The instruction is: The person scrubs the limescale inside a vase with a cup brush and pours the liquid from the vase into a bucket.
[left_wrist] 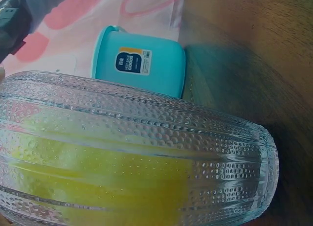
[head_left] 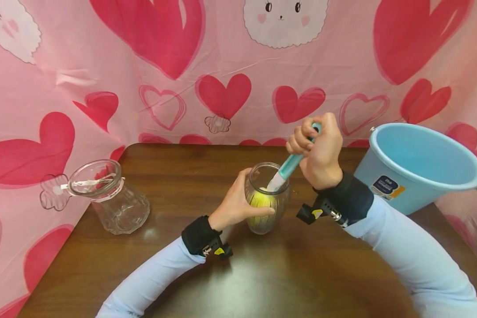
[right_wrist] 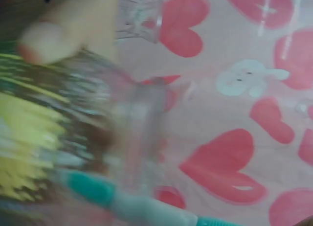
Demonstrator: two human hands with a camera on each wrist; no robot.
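Observation:
A clear, dimpled glass jar (head_left: 261,226) stands on the table in the middle of the head view. My left hand (head_left: 235,201) grips its side, thumb across the front. With a raised fist, my right hand (head_left: 321,148) holds the teal and white handle of a cleaning brush (head_left: 291,167), which slants down through the jar's mouth. Its yellow head (left_wrist: 112,189) is inside the glass, showing through the wall in the left wrist view. The blurred right wrist view has the brush's handle (right_wrist: 151,210) running into the jar.
At the left of the brown wooden table (head_left: 175,282) is a second glass jar (head_left: 123,212) with a ribbon round its neck. A light blue bucket (head_left: 413,187) stands at the right. Behind the table hangs a pink cloth (head_left: 222,53) printed with hearts.

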